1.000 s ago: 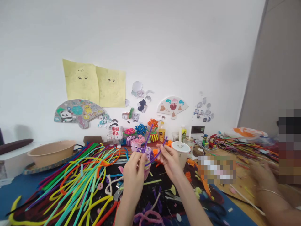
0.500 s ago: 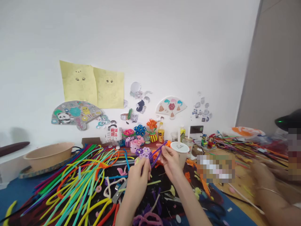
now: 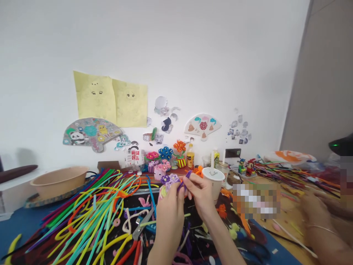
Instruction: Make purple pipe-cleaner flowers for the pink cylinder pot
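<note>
Centre, below mid-frame: purple pipe cleaner, pinched in nearly closed left hand and nearly closed right hand. Possible faults: slipping or kinking, from uneven pinch; tipping of cup just beside, from outward swing of right hand.

White wall, grey wall; blue tabletop

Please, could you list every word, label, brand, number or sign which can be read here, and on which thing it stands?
"囍", in red, on the white fan.
White label: large red characters, too blurred to read surely.
Cup lid: print too small to read.
Yellow bottle: label too small to read.
No number is readable.
</note>
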The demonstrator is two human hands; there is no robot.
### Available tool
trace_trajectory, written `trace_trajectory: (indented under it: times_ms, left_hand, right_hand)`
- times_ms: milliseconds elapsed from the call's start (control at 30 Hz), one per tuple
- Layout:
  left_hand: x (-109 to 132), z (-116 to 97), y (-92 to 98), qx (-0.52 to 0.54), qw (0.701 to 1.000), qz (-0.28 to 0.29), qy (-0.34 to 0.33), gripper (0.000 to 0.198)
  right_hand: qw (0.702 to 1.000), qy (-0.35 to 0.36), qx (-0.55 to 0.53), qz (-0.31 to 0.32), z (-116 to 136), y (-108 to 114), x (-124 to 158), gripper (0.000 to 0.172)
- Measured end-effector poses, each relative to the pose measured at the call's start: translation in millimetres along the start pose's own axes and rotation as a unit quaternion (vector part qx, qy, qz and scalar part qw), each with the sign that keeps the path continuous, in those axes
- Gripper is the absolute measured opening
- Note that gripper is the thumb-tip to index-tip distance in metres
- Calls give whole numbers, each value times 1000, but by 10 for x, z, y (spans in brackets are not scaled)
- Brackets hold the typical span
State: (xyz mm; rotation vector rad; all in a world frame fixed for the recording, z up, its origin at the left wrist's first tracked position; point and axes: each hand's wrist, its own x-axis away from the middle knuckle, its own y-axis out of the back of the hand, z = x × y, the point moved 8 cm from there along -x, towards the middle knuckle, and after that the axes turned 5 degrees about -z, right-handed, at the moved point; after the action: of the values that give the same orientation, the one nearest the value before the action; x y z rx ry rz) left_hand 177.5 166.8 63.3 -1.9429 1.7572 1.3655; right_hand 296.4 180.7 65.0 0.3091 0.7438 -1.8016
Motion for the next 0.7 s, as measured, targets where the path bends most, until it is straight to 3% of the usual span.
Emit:
trace_trajectory:
  times_ms: [200,400,700]
  left_hand:
    - [25,29,-34,130,987,3,91,32]
    - [38,61,-44,98,992,1,78,30]
    - [44,95,-99,84,993,31,73,32]
  right_hand:
    - [999,20,43,0,103,-35,13,27]
    - [998,-23,52,23,23,-61,11,34]
    - [999,-25,41,13,-33,-5,-11,36]
